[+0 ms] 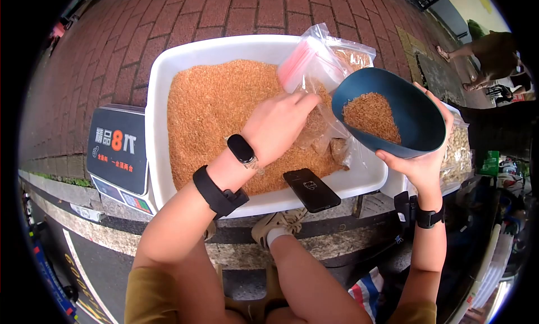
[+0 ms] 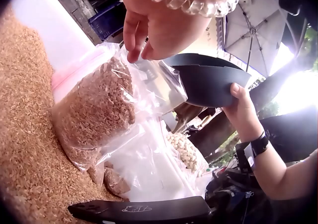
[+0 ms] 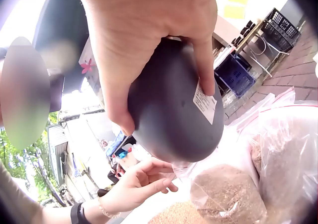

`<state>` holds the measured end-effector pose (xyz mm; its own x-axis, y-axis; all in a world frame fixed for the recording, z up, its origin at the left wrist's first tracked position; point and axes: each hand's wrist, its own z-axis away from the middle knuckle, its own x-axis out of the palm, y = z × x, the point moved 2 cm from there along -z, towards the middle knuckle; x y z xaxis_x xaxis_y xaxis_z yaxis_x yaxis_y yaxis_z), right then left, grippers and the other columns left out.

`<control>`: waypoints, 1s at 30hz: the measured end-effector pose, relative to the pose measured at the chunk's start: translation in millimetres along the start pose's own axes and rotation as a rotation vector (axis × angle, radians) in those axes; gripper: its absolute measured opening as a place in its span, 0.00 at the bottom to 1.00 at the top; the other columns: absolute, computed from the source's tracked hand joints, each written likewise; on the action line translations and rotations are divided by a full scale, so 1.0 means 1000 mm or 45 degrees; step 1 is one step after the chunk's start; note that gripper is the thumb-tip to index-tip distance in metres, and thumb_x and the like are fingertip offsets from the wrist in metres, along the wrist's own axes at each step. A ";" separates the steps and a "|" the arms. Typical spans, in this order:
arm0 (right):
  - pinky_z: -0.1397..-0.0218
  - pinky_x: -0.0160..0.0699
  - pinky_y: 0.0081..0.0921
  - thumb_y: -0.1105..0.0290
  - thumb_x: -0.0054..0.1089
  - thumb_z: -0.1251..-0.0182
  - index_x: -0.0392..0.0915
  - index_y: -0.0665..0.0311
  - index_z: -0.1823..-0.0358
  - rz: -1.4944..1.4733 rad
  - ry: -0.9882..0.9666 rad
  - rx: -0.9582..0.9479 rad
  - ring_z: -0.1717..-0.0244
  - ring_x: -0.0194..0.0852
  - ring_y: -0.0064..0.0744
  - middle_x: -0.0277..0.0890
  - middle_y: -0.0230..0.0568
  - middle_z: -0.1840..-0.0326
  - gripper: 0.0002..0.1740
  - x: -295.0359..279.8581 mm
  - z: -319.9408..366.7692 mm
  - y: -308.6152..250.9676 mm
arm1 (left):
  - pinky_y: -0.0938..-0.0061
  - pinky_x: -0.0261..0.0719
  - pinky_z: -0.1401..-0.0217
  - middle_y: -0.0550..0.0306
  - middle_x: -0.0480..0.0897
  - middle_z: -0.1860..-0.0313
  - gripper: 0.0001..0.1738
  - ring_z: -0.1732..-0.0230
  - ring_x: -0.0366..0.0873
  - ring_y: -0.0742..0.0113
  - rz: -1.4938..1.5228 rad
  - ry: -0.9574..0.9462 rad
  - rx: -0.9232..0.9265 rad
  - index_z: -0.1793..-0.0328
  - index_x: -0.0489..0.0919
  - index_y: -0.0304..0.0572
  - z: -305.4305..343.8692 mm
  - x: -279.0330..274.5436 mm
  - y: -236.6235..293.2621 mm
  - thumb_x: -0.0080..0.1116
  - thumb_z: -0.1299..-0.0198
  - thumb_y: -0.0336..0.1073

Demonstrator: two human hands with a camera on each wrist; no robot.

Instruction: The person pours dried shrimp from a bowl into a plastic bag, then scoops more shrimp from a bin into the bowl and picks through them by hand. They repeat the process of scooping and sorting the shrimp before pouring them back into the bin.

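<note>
**Street stall: bagging brown flakes from a tub**

- Left hand (image 1: 278, 127): fingers curled, pinching the open mouth of a clear plastic bag (image 1: 323, 66).
- The bag stands partly filled in the far right corner of the white tub (image 1: 185, 54), on the brown flakes (image 1: 213, 111).
- Right hand (image 1: 418, 167): cups the blue bowl (image 1: 418, 125) from below, thumb over the rim.
- The bowl is tilted toward the bag, just beside its mouth, with a small heap of flakes inside.
- Black phone (image 1: 311, 189): lies on the tub's near rim.
- Price sign (image 1: 117, 150): left of the tub.
- Sack of pale kernels (image 1: 457, 147): right of the tub.
</note>
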<state>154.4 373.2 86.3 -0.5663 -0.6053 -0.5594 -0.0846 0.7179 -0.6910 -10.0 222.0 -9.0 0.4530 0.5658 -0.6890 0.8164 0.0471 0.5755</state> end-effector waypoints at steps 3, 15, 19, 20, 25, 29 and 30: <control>0.37 0.60 0.33 0.70 0.77 0.74 0.51 0.68 0.42 -0.020 -0.080 0.032 0.40 0.60 0.37 0.54 0.50 0.38 0.54 0.000 -0.009 -0.001 | 0.64 0.74 0.65 0.50 0.76 0.70 0.08 0.66 0.75 0.51 -0.052 -0.012 0.038 0.59 0.71 0.42 -0.001 -0.001 -0.003 0.49 0.47 0.29; 0.36 0.58 0.33 0.73 0.75 0.79 0.59 0.65 0.43 0.307 -0.451 -0.028 0.39 0.59 0.41 0.60 0.49 0.40 0.51 0.001 -0.051 -0.024 | 0.66 0.73 0.67 0.51 0.76 0.76 0.06 0.70 0.75 0.55 -0.074 0.113 0.118 0.65 0.75 0.41 -0.004 -0.006 0.002 0.53 0.50 0.29; 0.38 0.60 0.33 0.75 0.73 0.80 0.62 0.64 0.46 0.505 -0.586 -0.270 0.41 0.62 0.47 0.63 0.50 0.42 0.48 0.007 -0.060 -0.032 | 0.66 0.73 0.68 0.51 0.75 0.77 0.05 0.71 0.75 0.54 -0.077 0.116 0.108 0.65 0.76 0.41 -0.003 -0.005 0.001 0.54 0.50 0.29; 0.39 0.61 0.34 0.75 0.71 0.80 0.63 0.63 0.47 0.568 -0.633 -0.353 0.41 0.62 0.49 0.64 0.50 0.43 0.47 0.008 -0.061 -0.036 | 0.66 0.73 0.68 0.50 0.75 0.78 0.05 0.72 0.75 0.54 -0.077 0.117 0.103 0.65 0.76 0.41 -0.003 -0.004 0.001 0.54 0.50 0.29; 0.44 0.68 0.39 0.76 0.68 0.79 0.64 0.61 0.48 0.897 -0.693 -0.479 0.43 0.62 0.52 0.65 0.42 0.44 0.44 0.017 -0.061 -0.054 | 0.65 0.73 0.68 0.50 0.75 0.78 0.06 0.72 0.75 0.54 -0.083 0.096 0.097 0.65 0.76 0.41 -0.003 -0.005 0.003 0.54 0.50 0.29; 0.51 0.74 0.37 0.76 0.68 0.79 0.64 0.59 0.47 1.053 -0.734 -0.594 0.43 0.62 0.51 0.65 0.40 0.44 0.45 0.023 -0.057 -0.059 | 0.65 0.73 0.68 0.50 0.76 0.77 0.06 0.72 0.75 0.54 -0.076 0.106 0.065 0.65 0.76 0.41 -0.002 -0.005 0.003 0.54 0.51 0.29; 0.51 0.74 0.37 0.76 0.68 0.79 0.64 0.59 0.47 1.046 -0.734 -0.586 0.43 0.62 0.51 0.65 0.39 0.43 0.45 0.024 -0.056 -0.059 | 0.65 0.73 0.68 0.50 0.76 0.77 0.06 0.72 0.75 0.54 -0.073 0.104 0.063 0.65 0.76 0.41 -0.001 -0.005 0.003 0.54 0.51 0.29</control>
<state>100.4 335.6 139.3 -0.1327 0.1307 -0.9825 -0.2228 0.9620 0.1581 -10.8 220.3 -3.3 0.3759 0.6285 -0.6810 0.8578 0.0419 0.5122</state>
